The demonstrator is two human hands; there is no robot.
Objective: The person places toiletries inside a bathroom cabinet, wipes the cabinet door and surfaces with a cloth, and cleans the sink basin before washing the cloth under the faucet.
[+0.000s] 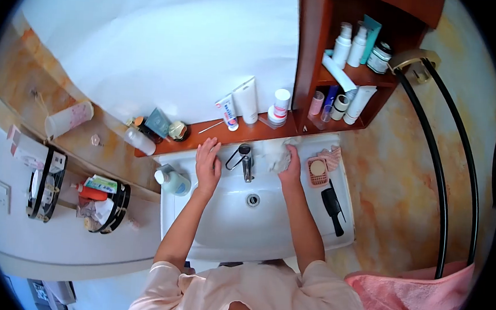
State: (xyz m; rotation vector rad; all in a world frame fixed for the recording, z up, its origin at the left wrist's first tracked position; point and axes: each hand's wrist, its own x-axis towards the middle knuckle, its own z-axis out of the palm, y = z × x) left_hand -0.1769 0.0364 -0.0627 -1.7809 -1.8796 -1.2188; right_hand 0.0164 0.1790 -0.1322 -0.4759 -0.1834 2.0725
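My right hand (291,164) grips a crumpled white cloth (273,155) on the back ledge of the sink, right of the faucet (246,163). Whether it is fabric or tissue is hard to tell. On the other side of the faucet, my left hand (206,162) holds nothing, its fingers stretched toward the wooden shelf edge (221,132). A pump bottle (173,182) stands left of that hand. The white sink (226,236) lies beneath both forearms, with its drain (253,200) uncovered.
A pink soap dish (317,172) and a black comb (332,208) lie on the sink's right rim. Tubes, including a toothpaste tube (227,113), and a white jar (277,114) line the shelf. A wooden cabinet (315,74) rises at right, near a towel rail (437,149) with a pink towel (415,299).
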